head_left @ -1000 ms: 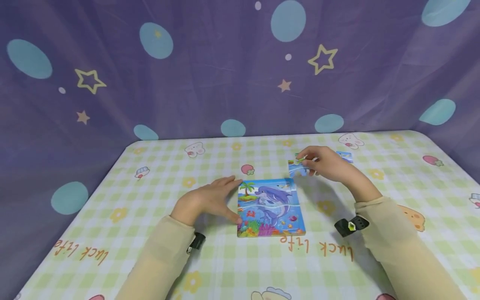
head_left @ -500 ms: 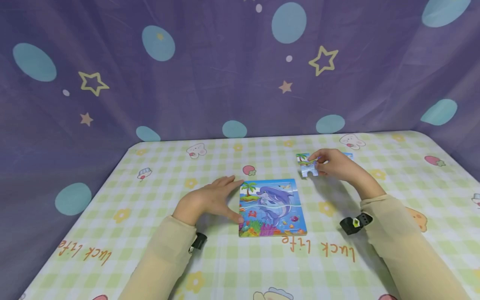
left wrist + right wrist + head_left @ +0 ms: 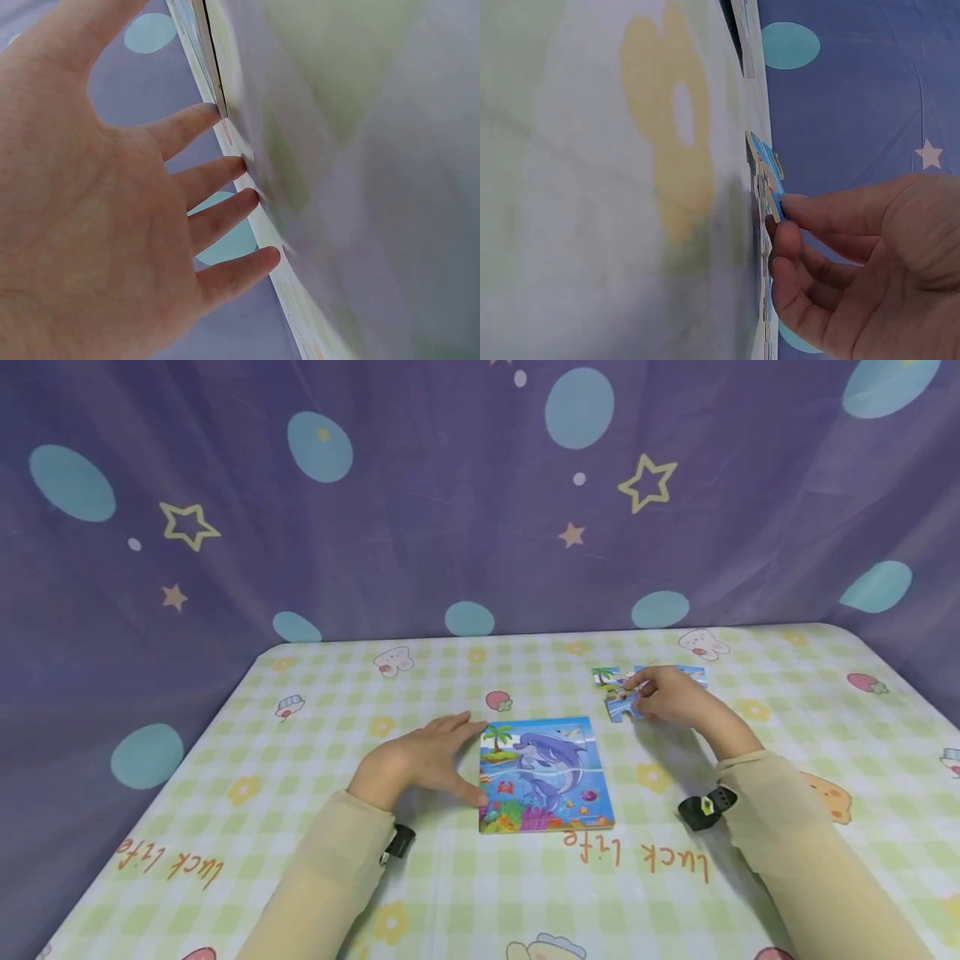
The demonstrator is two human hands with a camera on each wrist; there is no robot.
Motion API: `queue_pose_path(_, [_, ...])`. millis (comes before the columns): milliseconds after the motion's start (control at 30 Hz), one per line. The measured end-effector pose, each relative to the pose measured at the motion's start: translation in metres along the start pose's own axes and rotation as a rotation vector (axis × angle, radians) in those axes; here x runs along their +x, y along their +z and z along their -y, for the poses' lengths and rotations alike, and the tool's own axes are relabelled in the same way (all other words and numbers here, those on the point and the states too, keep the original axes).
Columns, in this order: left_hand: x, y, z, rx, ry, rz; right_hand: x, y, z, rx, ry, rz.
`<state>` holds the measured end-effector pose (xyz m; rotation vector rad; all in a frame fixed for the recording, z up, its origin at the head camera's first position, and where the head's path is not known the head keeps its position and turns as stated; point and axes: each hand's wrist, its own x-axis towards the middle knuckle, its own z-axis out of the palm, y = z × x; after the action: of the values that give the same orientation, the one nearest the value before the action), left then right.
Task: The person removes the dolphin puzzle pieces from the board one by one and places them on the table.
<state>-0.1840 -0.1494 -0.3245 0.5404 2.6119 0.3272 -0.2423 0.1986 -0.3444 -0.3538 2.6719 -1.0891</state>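
A square dolphin picture puzzle board point(image 3: 543, 777) lies flat in the middle of the table. My left hand point(image 3: 420, 760) rests at its left side, thumb at the lower left edge and forefinger at the upper corner. In the left wrist view the fingers of my left hand point(image 3: 127, 195) are spread and straight. My right hand point(image 3: 671, 695) pinches a blue jigsaw piece point(image 3: 619, 708) between thumb and fingers, beyond the board to the right. The right wrist view shows this piece point(image 3: 767, 169) tilted, close beside other pieces. A palm-tree piece point(image 3: 604, 676) lies just behind it.
More blue jigsaw pieces point(image 3: 694, 674) lie behind my right hand, partly hidden by it. A checked tablecloth point(image 3: 315, 893) covers the table, and a purple curtain point(image 3: 420, 510) hangs behind its far edge.
My right hand has carried the jigsaw piece a little to the right and turned it, bringing it beside the palm-tree piece. The left hand stays by the board.
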Motion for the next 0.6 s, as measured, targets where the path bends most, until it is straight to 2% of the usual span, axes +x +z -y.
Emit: queue_pose_path(600, [0.0029,0.0015,0.0009,0.011,-0.017,0.002,0.0000,0.0035,0.0027,-0.102,0.041,-0.002])
